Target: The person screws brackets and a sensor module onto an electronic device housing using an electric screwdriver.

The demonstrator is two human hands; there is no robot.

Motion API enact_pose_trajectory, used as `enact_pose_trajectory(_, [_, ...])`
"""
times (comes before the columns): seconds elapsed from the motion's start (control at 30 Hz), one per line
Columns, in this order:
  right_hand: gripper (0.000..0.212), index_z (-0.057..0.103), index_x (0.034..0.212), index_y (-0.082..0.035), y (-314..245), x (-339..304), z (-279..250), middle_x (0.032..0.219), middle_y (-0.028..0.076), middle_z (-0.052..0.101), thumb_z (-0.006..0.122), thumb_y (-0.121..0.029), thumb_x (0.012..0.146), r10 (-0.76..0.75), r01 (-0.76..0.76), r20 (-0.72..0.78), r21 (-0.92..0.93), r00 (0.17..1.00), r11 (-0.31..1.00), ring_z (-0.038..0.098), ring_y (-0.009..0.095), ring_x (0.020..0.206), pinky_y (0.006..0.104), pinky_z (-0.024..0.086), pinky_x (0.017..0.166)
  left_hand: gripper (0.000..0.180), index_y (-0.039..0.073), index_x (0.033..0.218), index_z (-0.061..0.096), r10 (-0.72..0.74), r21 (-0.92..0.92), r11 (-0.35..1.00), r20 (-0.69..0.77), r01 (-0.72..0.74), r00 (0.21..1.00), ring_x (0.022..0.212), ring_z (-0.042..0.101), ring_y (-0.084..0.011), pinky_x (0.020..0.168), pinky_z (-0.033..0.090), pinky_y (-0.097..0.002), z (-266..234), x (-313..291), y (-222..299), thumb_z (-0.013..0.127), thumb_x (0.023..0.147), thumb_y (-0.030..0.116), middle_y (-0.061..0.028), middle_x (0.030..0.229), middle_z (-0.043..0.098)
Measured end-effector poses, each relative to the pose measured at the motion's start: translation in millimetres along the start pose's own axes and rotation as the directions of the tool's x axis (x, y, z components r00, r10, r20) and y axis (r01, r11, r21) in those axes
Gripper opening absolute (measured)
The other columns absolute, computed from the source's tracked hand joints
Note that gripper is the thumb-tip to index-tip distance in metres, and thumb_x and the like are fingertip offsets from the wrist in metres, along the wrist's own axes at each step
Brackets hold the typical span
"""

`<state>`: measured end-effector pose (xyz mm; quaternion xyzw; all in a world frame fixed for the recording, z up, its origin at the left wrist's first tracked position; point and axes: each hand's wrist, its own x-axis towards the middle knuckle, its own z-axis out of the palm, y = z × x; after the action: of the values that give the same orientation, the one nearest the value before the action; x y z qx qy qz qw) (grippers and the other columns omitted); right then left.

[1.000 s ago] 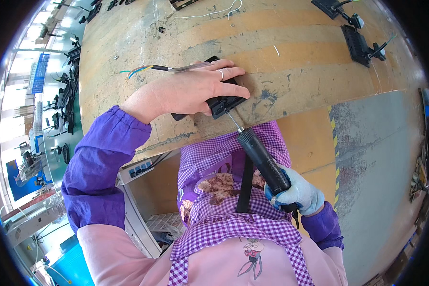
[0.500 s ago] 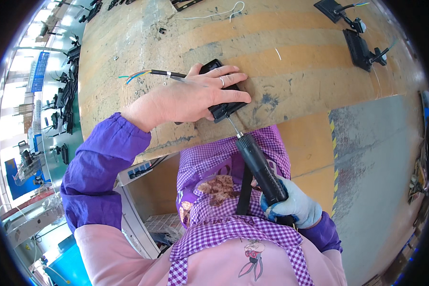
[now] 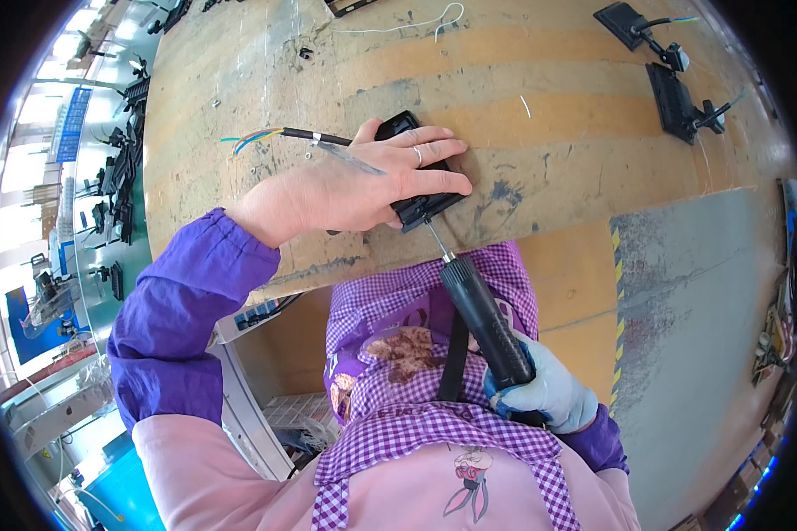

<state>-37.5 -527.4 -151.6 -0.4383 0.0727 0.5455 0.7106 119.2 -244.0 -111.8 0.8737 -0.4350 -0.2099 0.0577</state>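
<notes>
My left hand (image 3: 354, 181) lies over a black rectangular lamp housing (image 3: 409, 212) near the table's front edge and holds it down, fingers stretched across it. From the housing's left side runs a black cable (image 3: 323, 138) ending in bare coloured wires. A gloved right hand, mine (image 3: 549, 389), is closed round the rear of a black electric screwdriver (image 3: 478, 310). Its thin bit points up and left and meets the housing's near edge. My palm and fingers hide most of the housing; the screw under the bit is too small to make out.
Two black floodlights (image 3: 673, 102) with wires lie at the table's far right. A white wire (image 3: 407, 26) and small scraps are scattered on the worn wooden table (image 3: 310, 80). More black lamps (image 3: 115, 186) stand along a green bench at left. Yellow-black tape (image 3: 618, 301) marks the floor.
The view has shifted slightly. The left hand still presses on the housing, and the screwdriver's bit stays at its near edge.
</notes>
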Motion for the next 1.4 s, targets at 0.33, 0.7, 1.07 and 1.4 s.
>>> enact_pose_trajectory(0.33, [0.079, 0.046, 0.133, -0.004, 5, 3, 4, 0.079, 0.004, 0.059, 0.078, -0.013, 0.061, -0.035, 0.033, -0.088, -0.028, 0.995, 0.999, 0.057, 0.012, 0.066, 0.0260, 0.048, 0.062, 0.087, 0.027, 0.142, 0.041, -0.009, 0.009, 1.000, 0.003, 0.009, 1.000, 0.145, 0.023, -0.0240, 0.109, 0.026, -0.0594, 4, 1, -1, 0.080, 0.066, 0.010, -0.0020, 0.156, 0.027])
enact_pose_trajectory(0.7, [0.080, 0.045, 0.135, -0.005, 10, 6, -9, 0.079, 0.003, 0.058, 0.076, -0.012, 0.061, -0.065, 0.058, -0.069, -0.099, 0.995, 0.993, 0.057, 0.012, 0.067, 0.0259, 0.048, 0.063, 0.091, 0.028, 0.144, 0.038, -0.074, 0.017, 0.997, 0.031, 0.073, 0.997, 0.146, 0.020, -0.0227, 0.109, 0.025, -0.0636, 2, 3, 2, 0.080, 0.066, 0.010, 0.0014, 0.157, 0.024])
enact_pose_trajectory(1.07, [0.058, 0.054, 0.121, -0.004, -1, 3, -20, 0.086, -0.002, 0.054, 0.077, -0.015, 0.069, -0.047, 0.046, -0.014, -0.070, 0.999, 0.996, 0.050, 0.009, 0.078, 0.0241, 0.044, 0.072, 0.094, 0.034, 0.145, 0.036, -0.082, 0.018, 0.997, 0.041, 0.081, 0.996, 0.146, 0.018, -0.0232, 0.111, 0.024, -0.0651, 3, 6, 1, 0.080, 0.065, 0.008, 0.0021, 0.159, 0.019])
enact_pose_trajectory(1.4, [0.062, 0.054, 0.121, -0.004, -4, 5, -28, 0.087, -0.001, 0.055, 0.079, -0.021, 0.067, -0.060, 0.058, -0.014, -0.140, 0.998, 0.989, 0.051, 0.011, 0.077, 0.0254, 0.044, 0.072, 0.081, 0.029, 0.135, 0.046, -0.032, 0.034, 0.999, 0.029, 0.031, 0.999, 0.146, 0.021, -0.0251, 0.105, 0.032, -0.0585, 3, 4, 0, 0.081, 0.064, 0.007, -0.0003, 0.157, 0.024])
